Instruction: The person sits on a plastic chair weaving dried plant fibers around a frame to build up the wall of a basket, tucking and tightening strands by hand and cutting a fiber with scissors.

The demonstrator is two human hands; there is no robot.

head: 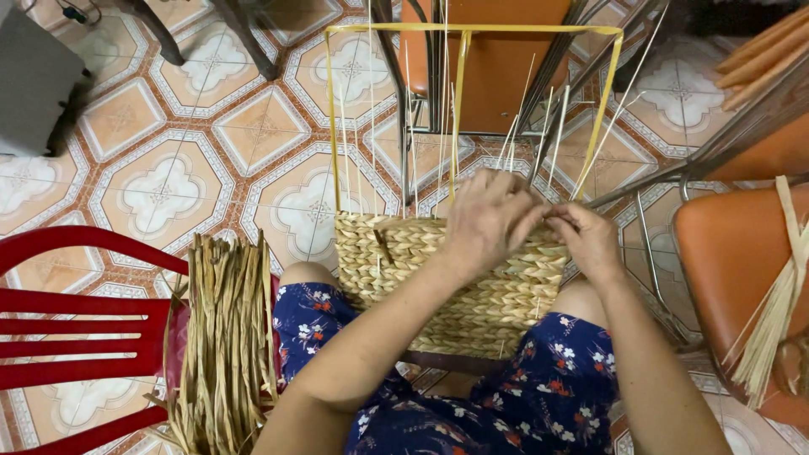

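Two bare forearms reach out over knees covered in dark blue flowered cloth (pixel 548 396), and between those knees stands a half-woven basket (pixel 455 278) of braided straw-coloured fibre. Its woven wall rises about a third of the way up a yellow metal frame (pixel 459 34), and thin pale upright stakes (pixel 514 135) stick up from the weave inside that frame. Both hands meet at the basket's top edge on its right side: the left hand (pixel 489 221) lies curled over the rim with fingers bent and pinched on the weave, and the right hand (pixel 590 240) is closed just beside it, fingertips pinching at the same spot, though the strand itself is too hidden by the fingers to make out. To the person's left, a thick bundle of dried flat reeds (pixel 223 337) lies on a red plastic chair (pixel 76 329), touching the knee. To the right, an orange seat (pixel 733 261) carries a bunch of pale strips (pixel 779 303). Beyond the frame, another orange chair on dark metal legs (pixel 493 67) stands close behind the stakes, on a patterned tile floor (pixel 168 168)
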